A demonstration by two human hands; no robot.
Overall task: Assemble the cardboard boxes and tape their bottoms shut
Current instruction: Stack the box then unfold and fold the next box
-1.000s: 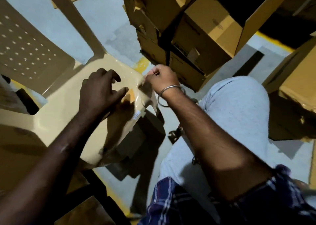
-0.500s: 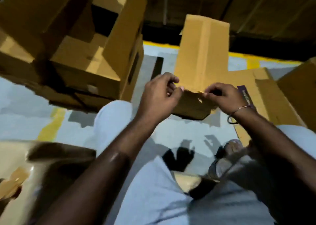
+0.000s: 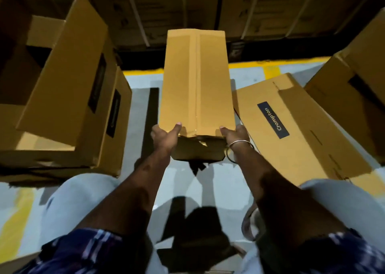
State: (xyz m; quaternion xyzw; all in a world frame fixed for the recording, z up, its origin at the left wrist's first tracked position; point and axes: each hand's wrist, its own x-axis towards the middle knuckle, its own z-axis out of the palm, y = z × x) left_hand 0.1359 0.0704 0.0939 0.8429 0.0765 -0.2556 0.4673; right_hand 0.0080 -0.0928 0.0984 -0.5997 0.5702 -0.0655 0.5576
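A long brown cardboard box [image 3: 196, 80] lies lengthwise in front of me, its upper face closed along a centre seam with clear tape. My left hand [image 3: 164, 136] grips its near left corner, thumb on top. My right hand [image 3: 236, 135], with a metal bangle on the wrist, grips the near right corner the same way. A loose strip of tape hangs crumpled at the near end between my hands.
Open assembled boxes [image 3: 62, 90] are stacked at the left. A box printed "Crompton" [image 3: 291, 128] lies at the right, with another box [image 3: 358, 86] beyond it. Dark stacked cartons [image 3: 208, 9] line the back. The grey floor [image 3: 137, 82] has yellow lines. My knees frame the bottom.
My view swung from the plastic chair at the left to the boxes ahead. Both hands went from pinching tape near the box end to gripping the box's near corners.
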